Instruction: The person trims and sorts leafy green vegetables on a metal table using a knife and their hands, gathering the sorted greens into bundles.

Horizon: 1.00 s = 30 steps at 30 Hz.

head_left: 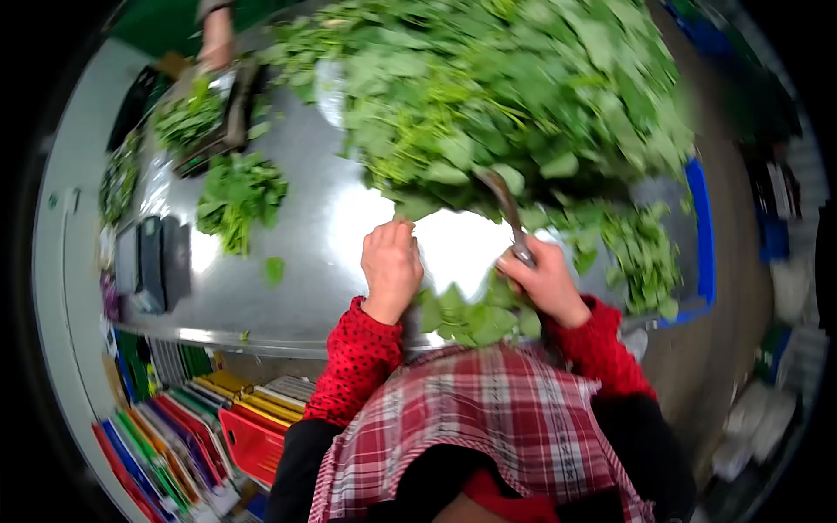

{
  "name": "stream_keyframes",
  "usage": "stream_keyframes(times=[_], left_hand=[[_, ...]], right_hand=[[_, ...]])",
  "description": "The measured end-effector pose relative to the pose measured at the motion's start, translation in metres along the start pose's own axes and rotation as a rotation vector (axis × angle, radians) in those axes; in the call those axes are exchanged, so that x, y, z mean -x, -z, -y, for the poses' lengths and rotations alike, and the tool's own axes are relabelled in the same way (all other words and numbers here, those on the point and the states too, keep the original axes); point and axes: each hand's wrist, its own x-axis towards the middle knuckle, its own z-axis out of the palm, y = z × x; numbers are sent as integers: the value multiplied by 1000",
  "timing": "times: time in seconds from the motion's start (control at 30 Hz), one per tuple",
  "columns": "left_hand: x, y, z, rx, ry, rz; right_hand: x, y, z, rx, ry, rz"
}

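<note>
My right hand (545,277) is wrapped round the handle of a curved knife (506,205), whose blade points up toward a big heap of leafy greens (497,96). My left hand (391,263) rests over the steel table (323,218) with its fingers curled together; whether anything is inside them is too small to tell. Between my hands, by the table's near edge, lies a loose bunch of green leaves (475,315).
A small bunch (240,200) lies left, beside a crate of greens (193,122) with a person's hand (216,44) above it. A dark scale-like box (144,261) stands far left. More leaves (645,261) lie right, inside a blue edge (704,235). Coloured folders (166,444) sit below.
</note>
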Motion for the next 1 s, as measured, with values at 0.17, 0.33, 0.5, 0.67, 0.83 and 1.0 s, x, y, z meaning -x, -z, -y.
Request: stream_keyframes(times=[0.17,0.33,0.5,0.67,0.83,1.0], left_hand=[[10,35,-33,668,142,380],[42,8,4,504,25,295],[58,43,107,815,774,-128],[49,81,176,873,872,-548],[22,77,255,1349,641,-1073],[23,-10,331,1650,1246,-1119]], right_hand=[[-8,-24,9,-41,-32,-61],[-10,-19,-1,65,-36,107],[-21,-3,-27,363,236,-78],[-21,-16,-42,215,-115,3],[-29,-14,-50,193,-62,42],[-19,-21,-56,190,-121,62]])
